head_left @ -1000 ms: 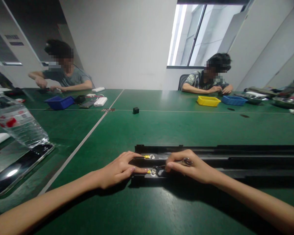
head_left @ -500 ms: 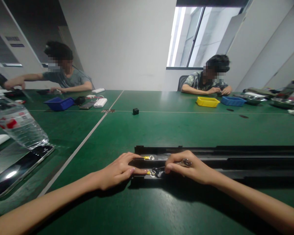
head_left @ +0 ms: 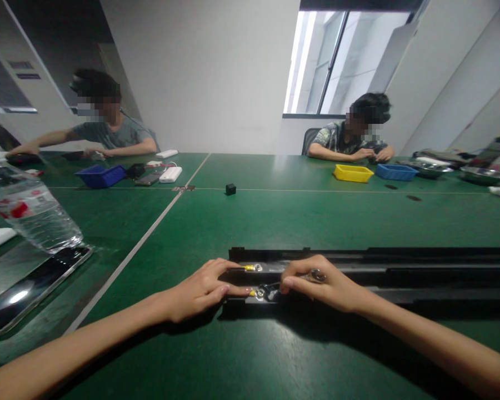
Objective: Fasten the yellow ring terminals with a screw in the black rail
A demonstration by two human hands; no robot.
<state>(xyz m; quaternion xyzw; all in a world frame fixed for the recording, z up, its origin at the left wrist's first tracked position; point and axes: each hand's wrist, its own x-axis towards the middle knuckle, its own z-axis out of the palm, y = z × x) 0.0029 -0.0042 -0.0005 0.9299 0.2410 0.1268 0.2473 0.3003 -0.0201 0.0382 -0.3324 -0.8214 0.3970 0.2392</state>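
Long black channel-shaped rails lie across the table in front of me. Two ring terminals with yellow sleeves, an upper one and a lower one, sit at their left end. My left hand is open, with stretched fingers spread apart. One fingertip rests by the upper sleeve, another touches the lower one. My right hand is closed around a small wrench. One shiny end of it shows above the fingers; the other end reaches down beside the lower terminal. My fingers hide its middle.
At the left stand a water bottle and a phone. Farther back are a small black cube, a dark blue bin, a yellow bin and a light blue bin. Two people sit across the green table.
Both my hands and the wrench have stayed nearly still. Across the table, the person on the left has lowered an outstretched hand toward a dark object.
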